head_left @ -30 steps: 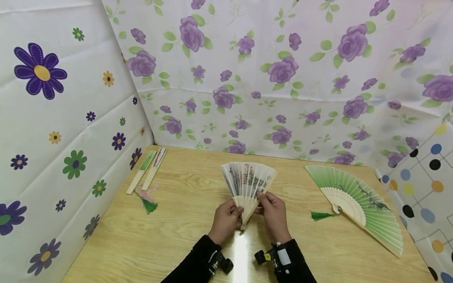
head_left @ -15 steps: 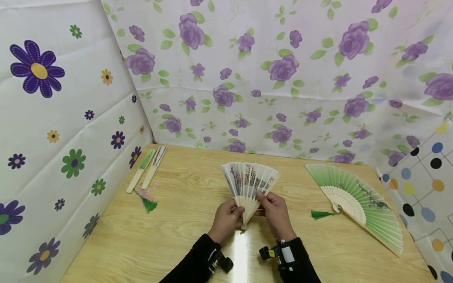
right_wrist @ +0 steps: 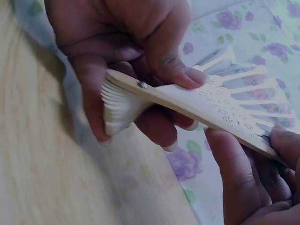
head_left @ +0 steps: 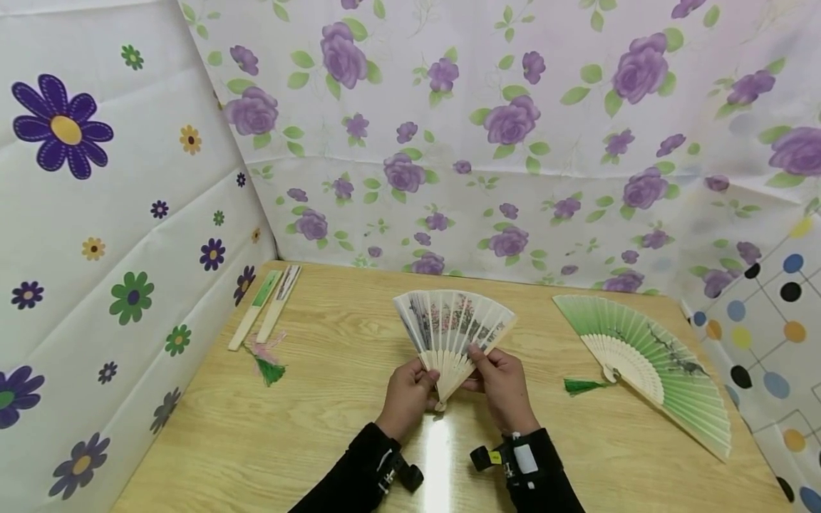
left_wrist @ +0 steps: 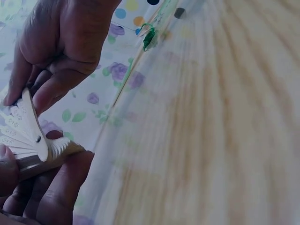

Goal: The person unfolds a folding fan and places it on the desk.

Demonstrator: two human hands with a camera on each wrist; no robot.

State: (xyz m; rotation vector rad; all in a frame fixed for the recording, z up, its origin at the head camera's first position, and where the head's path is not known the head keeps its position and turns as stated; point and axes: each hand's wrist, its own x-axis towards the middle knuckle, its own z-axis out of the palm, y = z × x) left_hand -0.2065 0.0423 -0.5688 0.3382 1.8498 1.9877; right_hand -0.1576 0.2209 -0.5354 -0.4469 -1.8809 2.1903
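A partly spread folding fan (head_left: 457, 320), with pale ribs and a white leaf printed with a grey and pink scene, is held above the middle of the table. My left hand (head_left: 405, 400) grips its ribs near the pivot, thumb on top. Higher on the opposite edge, my right hand (head_left: 505, 390) pinches the outer rib between thumb and fingers. The right wrist view shows the rivet and the pierced ribs (right_wrist: 225, 105) fanned apart. In the left wrist view, the stacked rib ends (left_wrist: 61, 146) stand out beside the left fingers.
On the right of the wooden table (head_left: 333, 456) lies a green folding fan (head_left: 680, 377), spread wide, with a green tassel (head_left: 582, 386). Two folded fans, one green (head_left: 255, 310) and one whitish (head_left: 279, 303), lie at the back left with tassels. Flowered cloth (head_left: 449, 135) hangs behind.
The fan in my hands has spread wider. My right hand has moved slightly to the right with the outer rib, while the left hand stays near the pivot.
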